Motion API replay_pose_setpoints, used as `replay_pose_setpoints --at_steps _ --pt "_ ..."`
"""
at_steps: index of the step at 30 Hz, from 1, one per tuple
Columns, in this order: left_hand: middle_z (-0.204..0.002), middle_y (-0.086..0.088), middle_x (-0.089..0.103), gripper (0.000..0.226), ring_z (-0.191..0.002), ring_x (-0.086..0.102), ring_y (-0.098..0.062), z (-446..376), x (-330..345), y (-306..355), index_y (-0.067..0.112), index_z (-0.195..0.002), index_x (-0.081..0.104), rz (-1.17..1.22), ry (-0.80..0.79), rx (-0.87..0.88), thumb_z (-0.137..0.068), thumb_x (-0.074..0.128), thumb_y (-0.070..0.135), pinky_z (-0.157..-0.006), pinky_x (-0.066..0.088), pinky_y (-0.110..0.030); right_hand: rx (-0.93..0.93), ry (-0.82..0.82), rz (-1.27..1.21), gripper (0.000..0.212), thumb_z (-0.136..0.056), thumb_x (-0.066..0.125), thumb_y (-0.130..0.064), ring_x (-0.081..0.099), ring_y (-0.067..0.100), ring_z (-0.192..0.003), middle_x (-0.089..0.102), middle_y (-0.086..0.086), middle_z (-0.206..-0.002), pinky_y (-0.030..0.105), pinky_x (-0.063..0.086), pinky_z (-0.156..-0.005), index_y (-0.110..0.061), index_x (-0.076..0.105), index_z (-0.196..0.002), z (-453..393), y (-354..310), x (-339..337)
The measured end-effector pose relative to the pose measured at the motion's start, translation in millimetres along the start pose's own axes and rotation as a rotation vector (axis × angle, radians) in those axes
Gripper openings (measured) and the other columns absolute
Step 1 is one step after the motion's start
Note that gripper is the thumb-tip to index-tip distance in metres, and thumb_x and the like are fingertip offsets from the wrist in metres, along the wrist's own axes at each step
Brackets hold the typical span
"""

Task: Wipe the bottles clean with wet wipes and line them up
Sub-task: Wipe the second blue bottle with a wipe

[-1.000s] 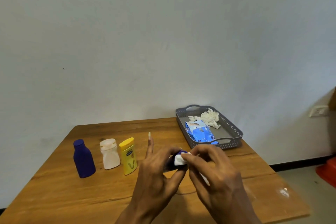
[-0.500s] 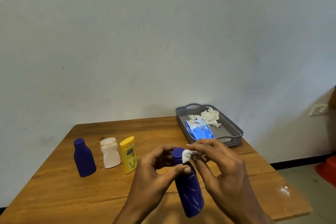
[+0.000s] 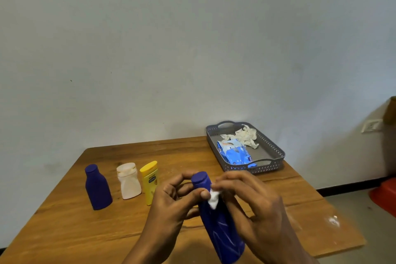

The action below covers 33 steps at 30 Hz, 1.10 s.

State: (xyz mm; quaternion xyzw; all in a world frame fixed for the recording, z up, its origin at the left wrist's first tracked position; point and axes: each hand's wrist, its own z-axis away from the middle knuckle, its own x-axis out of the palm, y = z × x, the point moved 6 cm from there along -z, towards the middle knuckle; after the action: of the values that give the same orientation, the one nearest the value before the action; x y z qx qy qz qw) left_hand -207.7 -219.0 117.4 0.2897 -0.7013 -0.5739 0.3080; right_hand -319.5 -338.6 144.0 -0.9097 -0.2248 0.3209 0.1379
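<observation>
A tall dark blue bottle (image 3: 220, 227) is held upright and slightly tilted above the table's near part. My left hand (image 3: 171, 206) grips its neck, thumb across the front just under the cap. My right hand (image 3: 250, 206) pinches a small white wet wipe (image 3: 214, 198) against the bottle's shoulder. On the table's left stand three bottles in a row: a dark blue one (image 3: 97, 188), a white one (image 3: 128, 181) and a yellow one (image 3: 149, 181).
A grey perforated tray (image 3: 276, 152) at the table's far right holds a blue wet-wipe pack (image 3: 234, 154) and crumpled used wipes (image 3: 246, 136). The wooden table (image 3: 64, 229) meets a pale wall behind. A red object (image 3: 385, 196) lies on the floor at right.
The blue bottle came upright out of my hands, cap up. The wipe slid from the cap down to the bottle's shoulder, and my left hand closed round the neck.
</observation>
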Motion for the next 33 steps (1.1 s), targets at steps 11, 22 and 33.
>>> replay_pose_setpoints --at_steps 11,22,33 --pt "-0.09 -0.01 0.076 0.04 -0.086 0.074 -0.028 1 -19 6 0.012 -0.105 0.062 0.054 0.143 0.026 -0.07 0.065 0.03 -0.066 0.057 -0.043 -0.152 -0.027 0.12 0.018 -0.088 0.073 -0.012 0.062 0.009 -0.09 0.066 0.0 -0.105 0.021 0.051 -0.075 -0.018 0.076 -0.105 31 -12 9" --pt "-0.089 -0.009 0.076 0.037 -0.083 0.074 -0.028 5 1 -5 0.012 -0.104 0.062 0.104 0.082 -0.022 -0.071 0.064 0.028 -0.06 0.059 -0.037 -0.102 -0.087 0.173 0.032 -0.09 0.06 -0.028 0.06 0.01 -0.105 0.063 0.002 -0.117 0.022 0.054 -0.083 -0.019 0.068 -0.119 -3 -19 9" --pt "-0.093 -0.014 0.074 0.035 -0.084 0.073 -0.03 4 -8 -13 0.013 -0.101 0.062 0.165 0.117 -0.095 -0.071 0.069 0.03 -0.064 0.057 -0.042 -0.254 -0.18 0.292 0.019 -0.093 0.067 -0.025 0.061 0.015 -0.094 0.064 0.003 -0.108 0.027 0.056 -0.069 -0.02 0.068 -0.111 17 -33 22"
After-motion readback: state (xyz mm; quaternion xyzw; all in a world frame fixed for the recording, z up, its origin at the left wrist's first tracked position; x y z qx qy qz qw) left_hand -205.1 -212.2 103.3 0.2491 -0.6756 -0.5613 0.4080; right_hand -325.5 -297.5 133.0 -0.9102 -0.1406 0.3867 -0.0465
